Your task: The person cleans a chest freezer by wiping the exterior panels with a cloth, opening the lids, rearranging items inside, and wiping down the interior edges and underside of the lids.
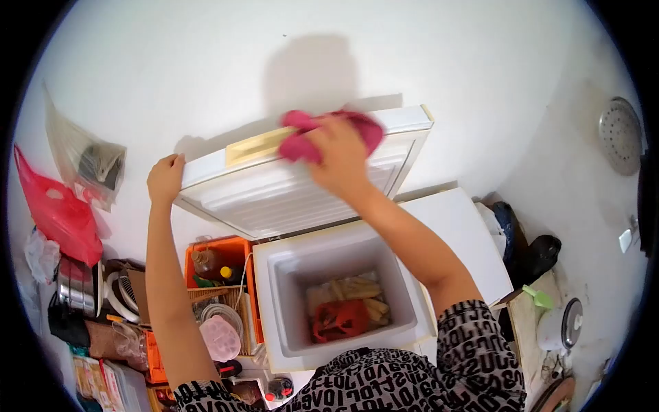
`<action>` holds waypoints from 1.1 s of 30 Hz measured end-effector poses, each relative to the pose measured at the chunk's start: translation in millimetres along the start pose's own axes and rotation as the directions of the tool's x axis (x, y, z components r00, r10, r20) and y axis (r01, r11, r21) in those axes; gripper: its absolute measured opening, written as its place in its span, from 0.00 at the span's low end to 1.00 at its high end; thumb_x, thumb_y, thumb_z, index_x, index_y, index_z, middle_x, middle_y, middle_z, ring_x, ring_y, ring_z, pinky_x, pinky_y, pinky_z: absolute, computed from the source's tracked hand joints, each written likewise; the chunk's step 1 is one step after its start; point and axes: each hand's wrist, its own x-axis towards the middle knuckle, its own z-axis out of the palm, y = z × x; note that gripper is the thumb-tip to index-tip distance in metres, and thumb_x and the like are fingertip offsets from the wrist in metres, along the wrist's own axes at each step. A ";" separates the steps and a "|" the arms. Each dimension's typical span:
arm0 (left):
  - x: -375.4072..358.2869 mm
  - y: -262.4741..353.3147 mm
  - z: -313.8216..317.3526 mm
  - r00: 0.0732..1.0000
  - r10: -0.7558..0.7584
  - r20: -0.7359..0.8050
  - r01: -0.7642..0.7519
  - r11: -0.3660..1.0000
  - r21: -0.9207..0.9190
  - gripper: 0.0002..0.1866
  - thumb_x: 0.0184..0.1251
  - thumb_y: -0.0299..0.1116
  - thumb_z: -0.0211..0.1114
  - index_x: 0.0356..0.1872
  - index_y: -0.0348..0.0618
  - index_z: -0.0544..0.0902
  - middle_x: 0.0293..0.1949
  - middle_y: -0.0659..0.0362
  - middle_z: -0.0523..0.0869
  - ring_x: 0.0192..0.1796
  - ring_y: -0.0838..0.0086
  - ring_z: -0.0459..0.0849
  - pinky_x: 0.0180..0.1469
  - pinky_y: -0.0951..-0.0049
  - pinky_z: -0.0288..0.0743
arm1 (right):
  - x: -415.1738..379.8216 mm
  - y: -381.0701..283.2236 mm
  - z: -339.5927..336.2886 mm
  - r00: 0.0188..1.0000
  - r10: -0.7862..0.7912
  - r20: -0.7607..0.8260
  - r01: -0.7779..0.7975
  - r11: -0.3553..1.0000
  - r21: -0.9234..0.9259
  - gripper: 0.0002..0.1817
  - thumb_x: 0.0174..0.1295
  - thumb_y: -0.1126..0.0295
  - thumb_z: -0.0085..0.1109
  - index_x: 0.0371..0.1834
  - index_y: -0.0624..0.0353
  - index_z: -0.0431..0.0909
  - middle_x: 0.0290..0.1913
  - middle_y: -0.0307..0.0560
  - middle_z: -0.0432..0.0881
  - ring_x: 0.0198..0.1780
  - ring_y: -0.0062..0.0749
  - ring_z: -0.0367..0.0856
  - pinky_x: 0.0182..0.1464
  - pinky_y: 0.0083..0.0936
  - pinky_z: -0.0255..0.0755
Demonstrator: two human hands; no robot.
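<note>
The white lid (302,185) of a chest freezer (274,302) stands raised against the wall. At the lid's left corner, my left hand (166,178) grips the edge with its fingers wrapped round it. My right hand (338,156) presses a pink cloth (367,130) on the lid's top edge, just right of the pale yellow handle recess (257,146); the cloth is slightly blurred. Down inside the open freezer lie a red plastic bag (340,319) and pale wrapped items (357,288).
Left of the freezer are an orange crate (250,295) with bottles, a pink container (221,338) and shelves of goods. A red bag (58,213) hangs on the left wall. At the right are a white surface (456,233), a pot (559,326) and a green scoop (539,296).
</note>
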 end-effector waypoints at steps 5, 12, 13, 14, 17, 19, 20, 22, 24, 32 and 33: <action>-5.2 3.8 -8.3 0.997 -0.056 0.050 0.058 0.998 -0.032 0.23 0.67 0.51 0.51 0.37 0.45 0.87 0.36 0.49 0.87 0.41 0.52 0.85 0.47 0.57 0.75 | 8.8 27.4 -30.9 0.980 -0.120 0.160 0.127 0.991 -0.032 0.23 0.38 0.75 0.67 0.44 0.52 0.80 0.49 0.48 0.81 0.52 0.46 0.79 0.49 0.41 0.72; -7.0 5.2 -5.1 0.998 -0.054 0.009 0.054 0.998 0.016 0.21 0.67 0.51 0.52 0.39 0.47 0.88 0.39 0.49 0.88 0.44 0.52 0.85 0.48 0.57 0.76 | -15.1 107.0 -85.1 0.980 0.058 -0.189 -0.114 0.948 -0.296 0.16 0.51 0.68 0.60 0.45 0.54 0.82 0.51 0.55 0.80 0.55 0.54 0.76 0.61 0.48 0.64; -8.7 5.4 -5.8 0.997 -0.071 0.007 0.071 0.997 0.024 0.21 0.67 0.51 0.52 0.39 0.47 0.88 0.39 0.49 0.88 0.44 0.52 0.85 0.48 0.57 0.76 | -24.4 106.2 -78.2 0.969 0.030 -0.246 -0.106 0.948 -0.299 0.19 0.52 0.68 0.60 0.50 0.55 0.81 0.57 0.59 0.77 0.61 0.57 0.72 0.66 0.51 0.61; -9.8 6.4 -5.9 0.997 -0.077 0.010 0.077 0.997 0.024 0.21 0.66 0.50 0.52 0.40 0.48 0.88 0.39 0.49 0.88 0.45 0.51 0.85 0.49 0.56 0.76 | -35.0 101.6 -67.9 0.971 0.025 -0.239 -0.095 0.953 -0.287 0.19 0.52 0.68 0.60 0.50 0.55 0.81 0.57 0.59 0.77 0.61 0.57 0.72 0.66 0.51 0.61; -12.2 12.1 -7.4 0.995 -0.103 0.015 0.102 0.995 0.020 0.20 0.67 0.50 0.52 0.42 0.49 0.88 0.40 0.50 0.88 0.46 0.51 0.85 0.50 0.56 0.76 | -67.7 77.2 -25.5 0.922 0.035 -0.384 -0.105 0.981 -0.161 0.33 0.53 0.70 0.58 0.67 0.58 0.70 0.71 0.70 0.59 0.76 0.65 0.50 0.73 0.62 0.43; -14.7 14.7 -11.0 0.993 -0.116 0.022 0.115 0.993 0.033 0.20 0.67 0.49 0.52 0.43 0.50 0.88 0.41 0.50 0.88 0.46 0.51 0.85 0.51 0.57 0.76 | -94.1 75.3 25.6 0.899 0.049 -0.434 -0.157 0.964 -0.217 0.36 0.50 0.70 0.60 0.69 0.55 0.70 0.70 0.73 0.58 0.73 0.68 0.54 0.73 0.62 0.42; -15.2 17.2 -12.2 0.991 -0.131 0.039 0.130 0.991 0.028 0.20 0.67 0.49 0.52 0.43 0.50 0.88 0.41 0.50 0.88 0.46 0.51 0.85 0.50 0.57 0.76 | -102.7 67.4 43.1 0.947 -0.001 -0.320 -0.087 0.961 -0.261 0.37 0.50 0.69 0.60 0.69 0.52 0.69 0.72 0.71 0.57 0.72 0.63 0.58 0.70 0.61 0.50; -11.5 16.8 -11.1 0.988 -0.147 0.046 0.146 0.989 0.021 0.20 0.67 0.49 0.52 0.44 0.51 0.88 0.40 0.50 0.88 0.45 0.52 0.85 0.50 0.58 0.76 | -108.9 38.8 71.7 0.994 -0.107 0.024 0.110 0.951 -0.288 0.37 0.50 0.68 0.61 0.70 0.48 0.69 0.73 0.62 0.59 0.69 0.51 0.64 0.60 0.57 0.64; -11.0 16.3 -9.9 0.987 -0.156 0.043 0.156 0.988 0.014 0.20 0.67 0.49 0.52 0.44 0.51 0.88 0.40 0.50 0.88 0.45 0.52 0.85 0.50 0.58 0.77 | -106.7 9.1 110.6 0.896 -0.321 0.306 0.378 0.914 -0.146 0.34 0.54 0.67 0.57 0.69 0.46 0.69 0.71 0.48 0.64 0.64 0.39 0.70 0.49 0.48 0.74; -13.6 10.0 -9.7 0.992 -0.120 0.034 0.121 0.992 -0.031 0.20 0.67 0.49 0.53 0.41 0.49 0.88 0.36 0.51 0.88 0.42 0.53 0.85 0.48 0.59 0.77 | -67.5 -38.7 178.8 0.640 -0.731 0.235 0.687 0.682 0.251 0.31 0.63 0.73 0.48 0.71 0.37 0.62 0.72 0.44 0.67 0.30 0.36 0.83 0.34 0.31 0.81; -12.7 7.8 -9.0 0.996 -0.084 0.015 0.084 0.996 -0.033 0.20 0.67 0.49 0.53 0.41 0.49 0.88 0.35 0.51 0.88 0.42 0.53 0.85 0.48 0.59 0.77 | -67.8 -24.2 148.5 0.653 -0.659 0.372 0.575 0.752 0.322 0.32 0.63 0.74 0.50 0.72 0.37 0.62 0.69 0.45 0.69 0.27 0.36 0.82 0.30 0.30 0.81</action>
